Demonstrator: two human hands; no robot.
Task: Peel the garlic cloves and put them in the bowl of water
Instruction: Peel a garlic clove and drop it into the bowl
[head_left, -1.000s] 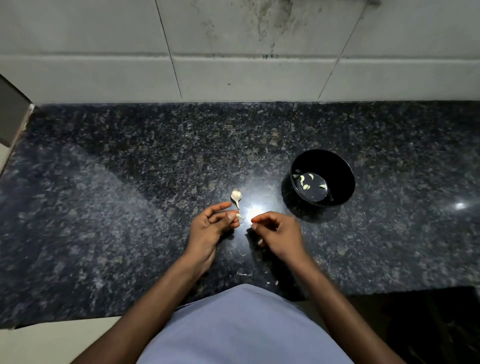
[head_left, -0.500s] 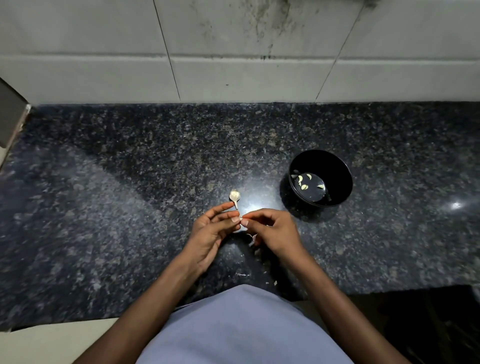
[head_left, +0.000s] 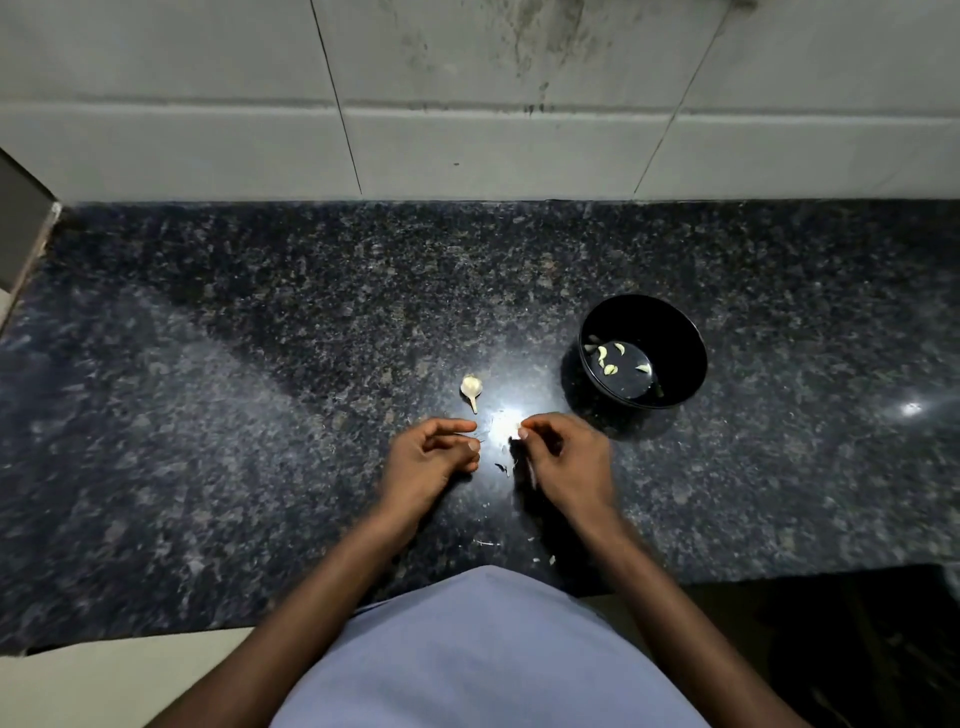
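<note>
Two hands: just near-side of garlic stem (head_left: 470, 388), apart.
Left hand (head_left: 434, 460): grip loose, empty.
Right hand (head_left: 563, 460): grip pinching garlic clove (head_left: 519, 427).
Bowl (head_left: 670, 322): right of stem, peeled cloves (head_left: 608, 358) inside.

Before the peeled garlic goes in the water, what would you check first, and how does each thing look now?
1. Clove gripped: right hand pinches a small pale piece at its fingertips; ok.
2. Clove fully peeled: cannot tell, too small.
3. Bowl upright, open, beside that hand: ok.
4. Water inside, peeled cloves already there: ok.
5. Left hand out of the path: ok.
6. Garlic piece on the counter awaits: ok.
</note>
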